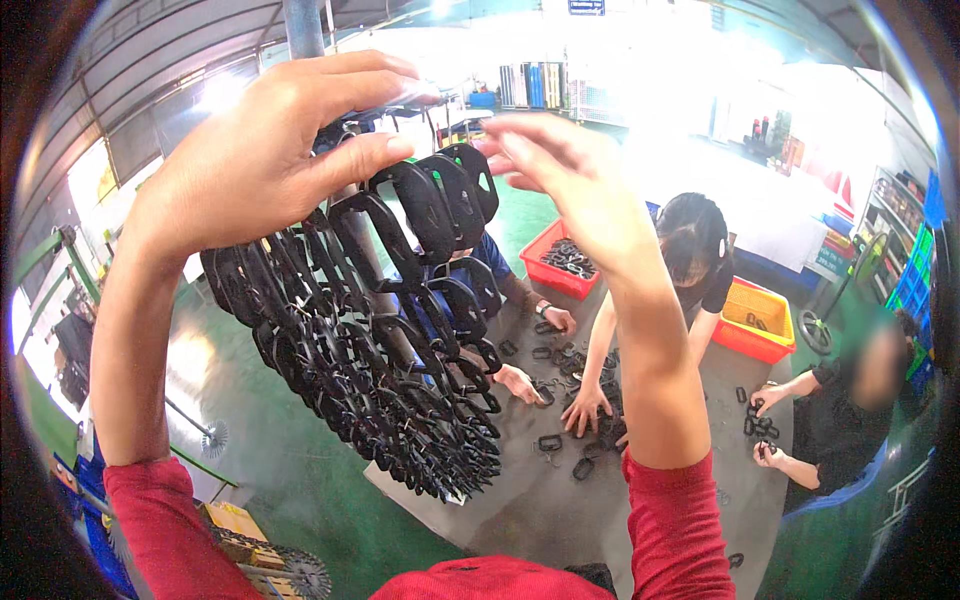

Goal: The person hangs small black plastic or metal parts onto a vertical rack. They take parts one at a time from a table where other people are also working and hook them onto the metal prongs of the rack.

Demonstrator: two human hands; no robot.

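Observation:
A hanging rack of black oval, ring-like parts (400, 360) fills the space before me, many tiers hung around a grey upright pole. My left hand (290, 140) is raised at the rack's top left, fingers stretched out and thumb apart, with nothing visible in its grasp. The thumb tip lies close to the topmost black parts (430, 205), which hang from thin wire hooks. On their other side my right hand (570, 165) is lifted with fingers extended and slightly blurred. Its fingertips are near these parts; whether they touch, I cannot tell.
Behind the rack, people sort loose black parts (585, 465) on a grey table (520, 515). A red crate (548, 278) and an orange crate with a yellow basket (765, 300) stand at its far side. Another person (850, 430) handles parts at the right. Wire wheels lie lower left.

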